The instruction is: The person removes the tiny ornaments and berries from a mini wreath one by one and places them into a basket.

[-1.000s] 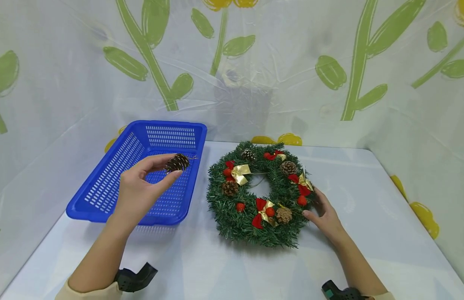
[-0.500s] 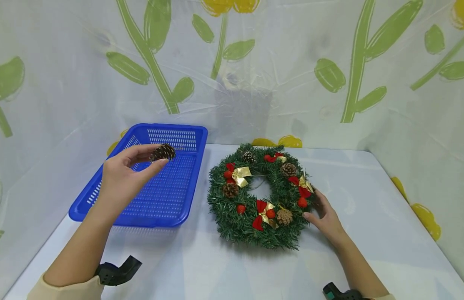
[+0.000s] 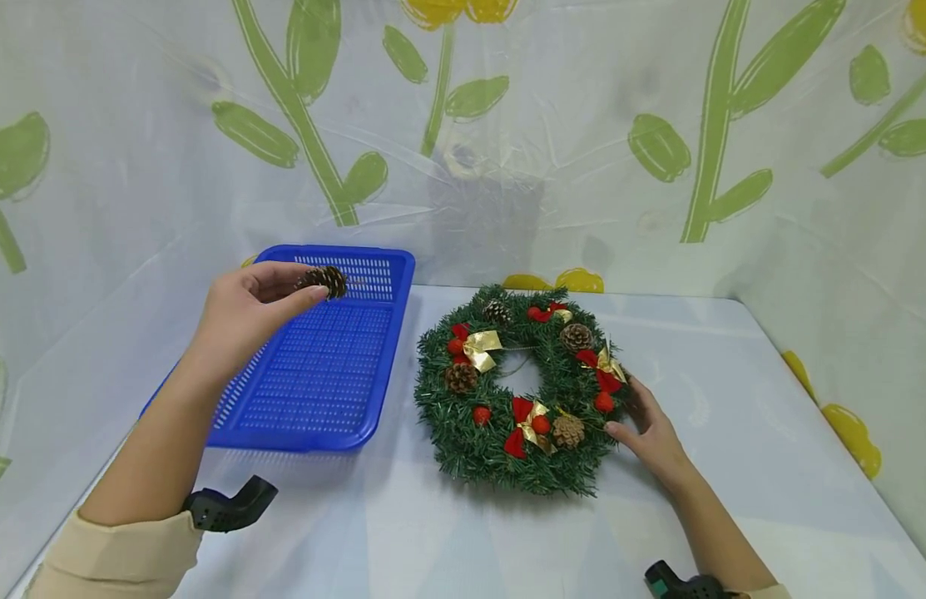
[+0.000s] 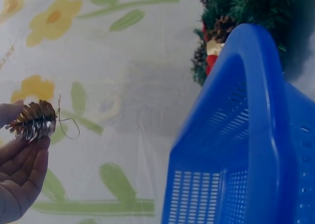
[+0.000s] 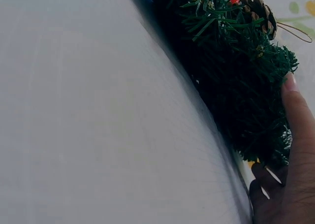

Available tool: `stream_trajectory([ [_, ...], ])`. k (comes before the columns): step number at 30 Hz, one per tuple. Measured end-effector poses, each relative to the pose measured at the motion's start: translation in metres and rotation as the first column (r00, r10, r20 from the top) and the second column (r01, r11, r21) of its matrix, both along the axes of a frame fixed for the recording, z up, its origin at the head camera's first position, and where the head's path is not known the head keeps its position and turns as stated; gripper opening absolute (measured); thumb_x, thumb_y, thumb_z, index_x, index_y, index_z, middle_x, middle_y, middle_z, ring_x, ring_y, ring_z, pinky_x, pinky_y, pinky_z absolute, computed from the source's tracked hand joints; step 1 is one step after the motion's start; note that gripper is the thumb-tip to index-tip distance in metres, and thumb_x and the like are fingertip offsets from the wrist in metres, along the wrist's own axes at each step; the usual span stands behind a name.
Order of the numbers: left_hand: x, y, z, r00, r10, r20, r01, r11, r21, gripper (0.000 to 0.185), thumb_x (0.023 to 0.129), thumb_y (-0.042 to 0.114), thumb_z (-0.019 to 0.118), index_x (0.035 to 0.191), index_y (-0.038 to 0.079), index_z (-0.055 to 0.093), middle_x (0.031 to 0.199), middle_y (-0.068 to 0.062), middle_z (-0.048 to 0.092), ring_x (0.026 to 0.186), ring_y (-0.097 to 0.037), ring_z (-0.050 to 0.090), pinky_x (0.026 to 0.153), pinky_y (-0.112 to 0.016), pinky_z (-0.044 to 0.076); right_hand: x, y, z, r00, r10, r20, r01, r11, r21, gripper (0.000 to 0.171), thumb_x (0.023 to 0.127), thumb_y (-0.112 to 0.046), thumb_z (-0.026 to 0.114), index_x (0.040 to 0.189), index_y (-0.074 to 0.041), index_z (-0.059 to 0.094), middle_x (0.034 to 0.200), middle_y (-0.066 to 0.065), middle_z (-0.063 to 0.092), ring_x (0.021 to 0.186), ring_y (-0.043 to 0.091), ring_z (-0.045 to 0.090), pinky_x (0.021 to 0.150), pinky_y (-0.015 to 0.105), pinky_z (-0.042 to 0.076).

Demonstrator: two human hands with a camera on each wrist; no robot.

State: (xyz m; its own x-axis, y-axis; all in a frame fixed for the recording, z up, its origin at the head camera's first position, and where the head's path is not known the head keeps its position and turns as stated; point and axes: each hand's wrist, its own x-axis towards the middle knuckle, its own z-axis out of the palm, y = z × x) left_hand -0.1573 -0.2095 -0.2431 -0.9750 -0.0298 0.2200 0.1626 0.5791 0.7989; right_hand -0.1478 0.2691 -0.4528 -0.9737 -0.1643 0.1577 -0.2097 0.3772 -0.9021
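I pinch a small brown pine cone [image 3: 325, 281] with a thin wire loop between my left hand's [image 3: 247, 320] thumb and fingertips above the blue basket [image 3: 320, 391], while the green wreath [image 3: 524, 387] with bows, berries and cones lies flat against my right hand's [image 3: 652, 439] fingertips.

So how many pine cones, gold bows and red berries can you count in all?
Pine cones: 5, with 4 on the wreath and 1 held in the left hand over the blue basket
Gold bows: 3
Red berries: 5, perhaps more hidden
Total: 13
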Motion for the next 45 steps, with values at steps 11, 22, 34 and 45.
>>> stream_trajectory([
  [11, -0.022, -0.016, 0.001, 0.995, 0.029, 0.094, -0.032, 0.999, 0.031, 0.062, 0.085, 0.050, 0.065, 0.128, 0.007, 0.057, 0.107, 0.011, 0.063, 0.103, -0.003, 0.054, 0.096, -0.032, 0.042, -0.002, 0.000, -0.002, 0.999, 0.004, -0.034, -0.004, 1.000, -0.009, 0.080, 0.088, 0.000, 0.062, 0.149, 0.003, 0.011, 0.147, 0.036, 0.022, 0.130, 0.054, 0.023, 0.094, -0.001, 0.025],
  [22, -0.052, -0.026, -0.007, 0.997, 0.016, -0.073, -0.003, 0.986, 0.165, 0.040, 0.084, 0.032, 0.072, 0.119, 0.014, 0.063, 0.100, 0.020, 0.062, 0.096, 0.005, 0.059, 0.081, -0.008, 0.045, -0.001, 0.001, -0.002, 0.999, 0.007, -0.037, -0.007, 1.000, -0.008, 0.081, 0.087, 0.001, 0.062, 0.149, 0.003, 0.009, 0.148, 0.036, 0.020, 0.131, 0.054, 0.022, 0.094, -0.001, 0.026],
  [34, -0.072, -0.021, -0.006, 0.995, -0.020, -0.098, 0.038, 0.982, 0.184, 0.044, 0.086, 0.028, 0.070, 0.123, 0.007, 0.058, 0.101, 0.017, 0.064, 0.095, 0.006, 0.060, 0.085, -0.011, 0.047, -0.002, 0.001, -0.003, 1.000, -0.002, -0.026, 0.002, 1.000, 0.012, 0.079, 0.088, -0.002, 0.061, 0.149, 0.004, 0.011, 0.148, 0.035, 0.020, 0.132, 0.054, 0.022, 0.093, -0.002, 0.024],
  [45, -0.099, -0.028, -0.017, 0.990, -0.115, -0.084, 0.134, 0.954, 0.267, 0.040, 0.089, 0.015, 0.066, 0.125, 0.000, 0.056, 0.096, 0.017, 0.065, 0.087, 0.007, 0.061, 0.080, -0.009, 0.048, 0.000, 0.000, 0.001, 1.000, -0.006, 0.014, 0.005, 1.000, 0.024, 0.081, 0.090, -0.005, 0.061, 0.150, 0.004, 0.007, 0.150, 0.035, 0.015, 0.133, 0.055, 0.019, 0.091, -0.003, 0.024],
])
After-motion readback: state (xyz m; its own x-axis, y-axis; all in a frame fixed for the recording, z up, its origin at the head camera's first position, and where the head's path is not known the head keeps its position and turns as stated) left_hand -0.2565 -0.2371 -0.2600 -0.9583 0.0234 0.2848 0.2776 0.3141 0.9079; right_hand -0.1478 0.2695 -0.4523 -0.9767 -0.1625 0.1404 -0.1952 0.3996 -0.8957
